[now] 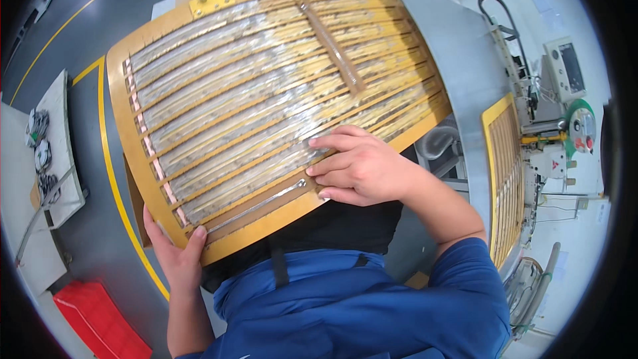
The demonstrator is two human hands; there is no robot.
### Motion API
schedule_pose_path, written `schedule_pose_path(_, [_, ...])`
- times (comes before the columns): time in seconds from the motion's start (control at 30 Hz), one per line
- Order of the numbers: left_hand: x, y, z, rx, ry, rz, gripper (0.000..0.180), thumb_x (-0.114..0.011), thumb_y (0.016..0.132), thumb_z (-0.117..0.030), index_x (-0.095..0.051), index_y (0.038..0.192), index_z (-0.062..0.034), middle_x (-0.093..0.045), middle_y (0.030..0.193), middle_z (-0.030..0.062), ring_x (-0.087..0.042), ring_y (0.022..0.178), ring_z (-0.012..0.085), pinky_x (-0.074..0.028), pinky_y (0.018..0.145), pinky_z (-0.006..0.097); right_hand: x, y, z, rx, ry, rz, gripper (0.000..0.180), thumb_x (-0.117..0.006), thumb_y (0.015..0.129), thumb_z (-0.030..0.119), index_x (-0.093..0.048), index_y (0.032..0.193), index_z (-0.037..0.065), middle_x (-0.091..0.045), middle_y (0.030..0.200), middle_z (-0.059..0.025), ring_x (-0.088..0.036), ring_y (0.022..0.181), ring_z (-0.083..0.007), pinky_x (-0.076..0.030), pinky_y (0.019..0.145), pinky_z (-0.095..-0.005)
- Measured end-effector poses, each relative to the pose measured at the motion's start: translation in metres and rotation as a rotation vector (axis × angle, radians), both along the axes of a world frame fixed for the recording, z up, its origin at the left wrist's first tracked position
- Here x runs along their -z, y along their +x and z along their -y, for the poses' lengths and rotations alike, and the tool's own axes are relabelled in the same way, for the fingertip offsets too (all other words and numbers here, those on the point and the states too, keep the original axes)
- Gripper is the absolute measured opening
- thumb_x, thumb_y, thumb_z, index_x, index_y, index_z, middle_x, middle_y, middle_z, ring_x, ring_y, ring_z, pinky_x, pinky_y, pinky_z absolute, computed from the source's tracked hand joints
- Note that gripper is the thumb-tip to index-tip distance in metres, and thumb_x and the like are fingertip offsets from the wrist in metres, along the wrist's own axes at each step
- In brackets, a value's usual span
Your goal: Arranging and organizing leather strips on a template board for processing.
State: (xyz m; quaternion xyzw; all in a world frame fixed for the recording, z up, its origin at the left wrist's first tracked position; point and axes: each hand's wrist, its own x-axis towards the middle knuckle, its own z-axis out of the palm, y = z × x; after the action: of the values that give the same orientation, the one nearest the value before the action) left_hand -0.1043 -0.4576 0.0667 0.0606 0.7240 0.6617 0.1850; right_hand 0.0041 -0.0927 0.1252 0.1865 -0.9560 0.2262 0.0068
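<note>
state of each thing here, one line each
slotted yellow board: tilted up, held at its near edge, slots filled with clear-wrapped strips
left hand: gripping the board's lower left corner
right hand: flat on the board, fingers on the strips
second slotted board: lying on the grey machine table
red crate: on the floor

Premises: a factory floor or industrial workshop. Evidence: grey sealed floor [86, 226] marked with yellow lines [113, 186] bounding a walkway; grey metal machine table [465, 73]; control box [565, 70] with screen, red buttons below it, cables and a black hose [495, 10] at right; a second slatted yellow frame [506, 173] at the machine; side bench [56, 153] bearing small parts; red crate [100, 322] on the floor. The person wears a blue work jacket [372, 306].
</note>
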Motion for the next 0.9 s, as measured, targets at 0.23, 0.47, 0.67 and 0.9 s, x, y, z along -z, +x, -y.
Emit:
schedule_pose_path(0.23, [0.002,0.004,-0.006,0.006,0.088,-0.025,0.097,-0.069,0.085,0.002,-0.017,0.165,0.0025,-0.045,0.154,0.0176,-0.048,0.141,0.0274,-0.038,0.120,0.040,0.007,-0.036,-0.048,0.767,-0.032,-0.111,0.031,-0.076,0.093,0.033,-0.074,0.084,0.004,-0.070,0.085,-0.0141,-0.068,0.091,-0.0385,-0.054,0.085,-0.0488])
schedule_pose_path(0.47, [0.007,0.003,-0.002,0.026,0.108,-0.042,0.095,-0.071,0.085,0.003,-0.017,0.164,0.0020,-0.045,0.153,0.0169,-0.048,0.140,0.0263,-0.038,0.120,0.041,0.007,-0.060,-0.085,0.982,-0.015,0.259,0.035,-0.077,0.093,0.035,-0.074,0.091,0.000,-0.072,0.087,-0.0199,-0.069,0.086,-0.0421,-0.055,0.081,-0.0486])
schedule_pose_path(0.67, [0.005,0.000,-0.002,0.023,0.127,-0.072,0.096,-0.074,0.085,0.000,-0.018,0.163,0.0020,-0.045,0.152,0.0169,-0.047,0.141,0.0267,-0.039,0.119,0.041,-0.037,-0.041,-0.070,0.805,-0.846,0.080,0.015,-0.075,0.094,0.005,-0.064,0.105,0.007,-0.068,0.080,-0.0030,-0.062,0.073,-0.0073,-0.048,0.066,-0.0235])
schedule_pose_path(0.9, [0.007,-0.004,-0.003,0.069,0.055,-0.102,0.094,-0.075,0.087,0.001,-0.018,0.162,0.0030,-0.050,0.148,0.0176,-0.053,0.136,0.0256,-0.044,0.115,0.040,-0.049,-0.030,-0.001,0.558,-1.082,0.216,0.019,-0.077,0.090,0.001,-0.072,0.108,0.001,-0.075,0.099,-0.0050,-0.074,0.094,-0.0174,-0.057,0.080,-0.0344])
